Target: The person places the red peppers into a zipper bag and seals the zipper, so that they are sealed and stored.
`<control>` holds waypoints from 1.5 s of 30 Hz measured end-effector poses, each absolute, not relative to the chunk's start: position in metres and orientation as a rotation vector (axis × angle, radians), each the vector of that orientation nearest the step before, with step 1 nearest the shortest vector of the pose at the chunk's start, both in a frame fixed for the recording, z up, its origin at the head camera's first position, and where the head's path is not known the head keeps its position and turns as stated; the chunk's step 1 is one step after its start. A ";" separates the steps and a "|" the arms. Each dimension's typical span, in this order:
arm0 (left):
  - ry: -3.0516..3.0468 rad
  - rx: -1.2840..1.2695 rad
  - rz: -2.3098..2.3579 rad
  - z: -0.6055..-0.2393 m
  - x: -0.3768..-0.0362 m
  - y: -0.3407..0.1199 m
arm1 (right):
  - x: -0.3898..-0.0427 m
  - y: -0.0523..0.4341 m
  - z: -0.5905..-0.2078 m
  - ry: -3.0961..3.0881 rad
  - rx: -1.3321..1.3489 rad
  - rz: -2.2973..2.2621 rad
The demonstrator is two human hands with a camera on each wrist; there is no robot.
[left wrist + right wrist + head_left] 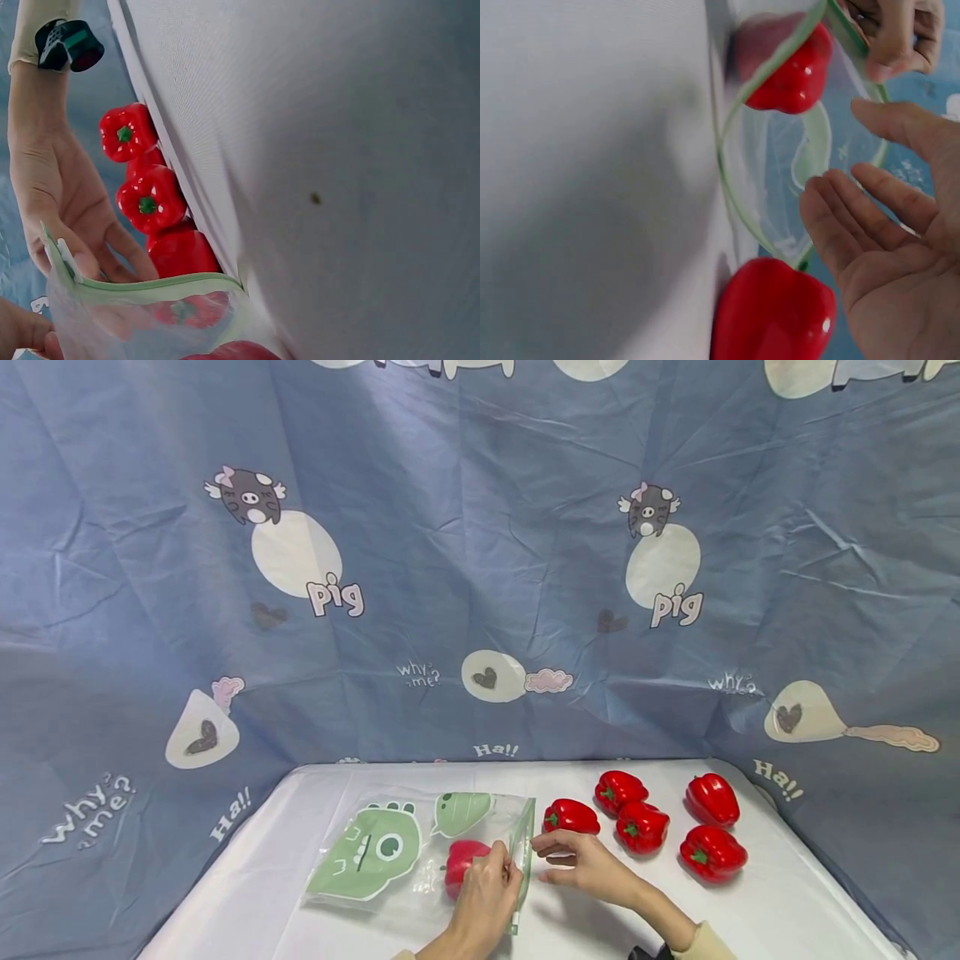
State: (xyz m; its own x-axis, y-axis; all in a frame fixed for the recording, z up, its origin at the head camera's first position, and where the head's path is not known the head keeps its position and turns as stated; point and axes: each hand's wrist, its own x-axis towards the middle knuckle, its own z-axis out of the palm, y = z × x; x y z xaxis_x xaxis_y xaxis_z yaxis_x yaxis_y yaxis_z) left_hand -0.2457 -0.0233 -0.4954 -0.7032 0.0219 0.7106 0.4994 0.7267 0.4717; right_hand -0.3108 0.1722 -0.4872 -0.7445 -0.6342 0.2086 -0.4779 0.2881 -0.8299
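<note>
A clear zip bag (390, 852) with a green dinosaur print lies on the white table (787, 910), its mouth facing right. One red bell pepper (459, 862) sits inside it. My left hand (501, 870) pinches the green rim of the bag's mouth (780, 172) and holds it up. My right hand (552, 857) hovers just right of the mouth, fingers straight, palm bare (889, 255), holding nothing. The nearest loose pepper (572, 816) lies just beyond its fingertips and shows large in the right wrist view (772, 315).
Several more red peppers (642, 827) are grouped on the right half of the table, the farthest (711, 799) near the right edge. A blue cartoon-print cloth (480, 568) hangs behind and around the table.
</note>
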 end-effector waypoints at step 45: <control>-2.185 -0.396 -0.852 -0.500 -0.248 -0.022 | -0.345 0.231 -0.468 2.575 -0.748 -1.697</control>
State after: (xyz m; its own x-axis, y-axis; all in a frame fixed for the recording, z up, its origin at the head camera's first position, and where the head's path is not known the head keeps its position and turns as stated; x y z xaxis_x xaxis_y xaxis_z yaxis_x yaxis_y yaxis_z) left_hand -0.2481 -0.0218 -0.4998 -0.6746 0.0158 0.7380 0.5113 0.7311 0.4517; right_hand -0.3451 0.2313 -0.4685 -0.8883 -0.3657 0.2777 -0.3994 0.3169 -0.8603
